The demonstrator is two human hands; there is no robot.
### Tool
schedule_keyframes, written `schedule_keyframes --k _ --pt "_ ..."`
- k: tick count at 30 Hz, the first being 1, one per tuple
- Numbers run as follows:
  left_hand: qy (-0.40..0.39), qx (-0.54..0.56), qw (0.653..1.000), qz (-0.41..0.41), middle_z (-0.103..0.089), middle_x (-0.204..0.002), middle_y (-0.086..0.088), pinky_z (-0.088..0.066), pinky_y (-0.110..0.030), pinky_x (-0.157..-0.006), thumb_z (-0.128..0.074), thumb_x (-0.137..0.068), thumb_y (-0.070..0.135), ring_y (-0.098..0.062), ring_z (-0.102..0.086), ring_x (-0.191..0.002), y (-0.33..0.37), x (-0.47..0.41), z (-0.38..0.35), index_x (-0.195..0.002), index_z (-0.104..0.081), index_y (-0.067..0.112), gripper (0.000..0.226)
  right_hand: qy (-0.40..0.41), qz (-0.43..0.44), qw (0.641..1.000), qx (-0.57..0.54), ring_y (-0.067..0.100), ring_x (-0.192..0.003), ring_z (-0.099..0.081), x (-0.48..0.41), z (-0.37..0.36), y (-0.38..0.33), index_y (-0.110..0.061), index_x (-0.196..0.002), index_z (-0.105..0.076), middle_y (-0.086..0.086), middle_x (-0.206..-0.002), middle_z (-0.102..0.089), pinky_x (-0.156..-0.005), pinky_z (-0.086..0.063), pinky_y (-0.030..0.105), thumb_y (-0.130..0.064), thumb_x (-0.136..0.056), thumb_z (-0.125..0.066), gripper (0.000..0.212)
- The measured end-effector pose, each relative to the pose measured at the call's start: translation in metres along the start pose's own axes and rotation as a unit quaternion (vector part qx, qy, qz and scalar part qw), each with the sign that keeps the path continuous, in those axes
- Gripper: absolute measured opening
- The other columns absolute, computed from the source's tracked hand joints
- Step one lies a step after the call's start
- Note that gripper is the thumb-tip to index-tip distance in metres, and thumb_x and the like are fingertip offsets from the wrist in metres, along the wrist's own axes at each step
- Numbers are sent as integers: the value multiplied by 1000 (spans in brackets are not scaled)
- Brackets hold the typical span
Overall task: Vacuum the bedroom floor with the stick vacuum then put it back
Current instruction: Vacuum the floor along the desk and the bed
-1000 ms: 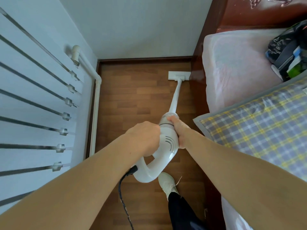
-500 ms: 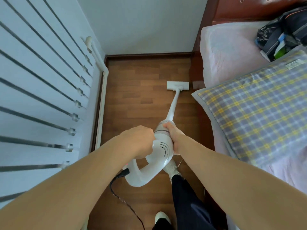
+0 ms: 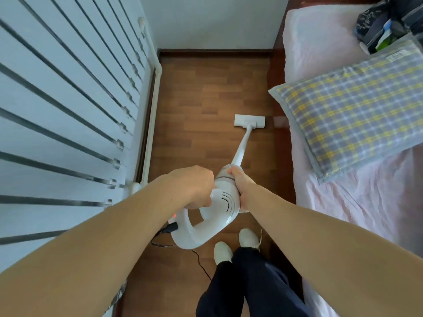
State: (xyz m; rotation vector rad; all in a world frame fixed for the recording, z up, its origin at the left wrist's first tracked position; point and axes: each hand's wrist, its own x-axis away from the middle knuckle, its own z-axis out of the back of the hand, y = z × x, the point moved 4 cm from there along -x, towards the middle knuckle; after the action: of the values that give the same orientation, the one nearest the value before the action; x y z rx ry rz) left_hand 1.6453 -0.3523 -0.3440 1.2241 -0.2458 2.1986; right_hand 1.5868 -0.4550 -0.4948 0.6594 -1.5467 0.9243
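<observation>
I hold a white stick vacuum (image 3: 225, 202) with both hands over a narrow strip of brown wood floor (image 3: 206, 92). My left hand (image 3: 192, 186) is closed around the top of its loop handle. My right hand (image 3: 239, 189) grips the right side of the motor body. The white tube runs forward and down to the flat floor head (image 3: 249, 121), which rests on the floor close to the bed's wooden side. A black power cord (image 3: 201, 264) leaves the handle's rear and trails on the floor by my feet.
A white barred railing (image 3: 75, 115) lines the left side. A bed with a pink sheet (image 3: 320, 42) and a plaid pillow (image 3: 352, 106) fills the right. Dark bags (image 3: 386, 21) lie on the bed's far corner. A white wall closes the far end. My white shoes (image 3: 235, 245) stand behind the vacuum.
The floor head has slid back from near the far wall toward me along the bed side. I have stepped backward, and both feet now show together.
</observation>
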Motion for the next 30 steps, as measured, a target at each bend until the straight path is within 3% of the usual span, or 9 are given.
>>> schedule_keyframes --k 5,9,12,15,18,20,24,30 --pt "-5 -8 1000 1 -59 -83 -2 -37 -22 -49 -55 -94 24 -13 -47 -52 27 39 -32 -118 -63 16 27 -8 -23 1000 5 37 -109 -74 26 19 48 -23 -145 -54 16 -130 -72 -95 -58 56 -44 -90 -67 61" --pt "-6 0 1000 17 -66 -105 -4 -32 -19 -46 -55 -94 26 -8 -45 -51 52 63 -62 -128 -58 20 34 -18 -32 999 27 36 -96 -74 41 40 85 -22 -141 -57 16 -126 -74 -80 -61 52 -42 -87 -68 58" --pt "-8 20 999 27 -65 -107 -3 -32 -20 -47 -54 -94 25 -8 -46 -54 73 73 -88 -130 -55 20 36 -20 -33 998 41 37 -99 -75 45 61 107 -21 -142 -56 17 -126 -73 -85 -61 54 -42 -87 -68 60" --pt "9 38 999 29 -64 -112 -4 -38 -21 -54 -52 -95 22 -14 -54 -70 90 76 -108 -130 -55 18 36 -16 -29 998 52 36 -95 -75 46 77 120 -21 -142 -55 16 -127 -73 -81 -62 51 -42 -86 -69 61" --pt "29 49 998 26 -61 -115 -4 -46 -27 -70 -51 -94 21 -19 -60 -91 100 78 -120 -130 -54 18 36 -8 -27 997 69 35 -108 -75 46 88 129 -21 -144 -57 14 -131 -72 -90 -61 53 -43 -85 -70 64" --pt "27 49 998 27 -61 -115 -3 -45 -27 -69 -52 -94 21 -20 -60 -96 105 81 -127 -129 -55 17 35 -5 -24 996 81 35 -113 -74 48 92 136 -21 -145 -57 14 -133 -72 -94 -59 55 -42 -84 -69 66" --pt "18 37 999 28 -63 -111 -3 -37 -21 -55 -54 -93 23 -17 -59 -85 106 93 -138 -129 -55 19 37 2 -19 998 62 34 -99 -77 56 91 155 -22 -139 -60 14 -125 -75 -78 -62 47 -41 -84 -68 59" --pt "7 20 1000 17 -64 -109 -4 -32 -19 -48 -57 -93 24 -9 -48 -59 104 123 -160 -127 -57 20 35 4 -18 998 53 34 -98 -77 75 83 194 -23 -140 -60 13 -125 -75 -73 -62 47 -42 -85 -68 59"
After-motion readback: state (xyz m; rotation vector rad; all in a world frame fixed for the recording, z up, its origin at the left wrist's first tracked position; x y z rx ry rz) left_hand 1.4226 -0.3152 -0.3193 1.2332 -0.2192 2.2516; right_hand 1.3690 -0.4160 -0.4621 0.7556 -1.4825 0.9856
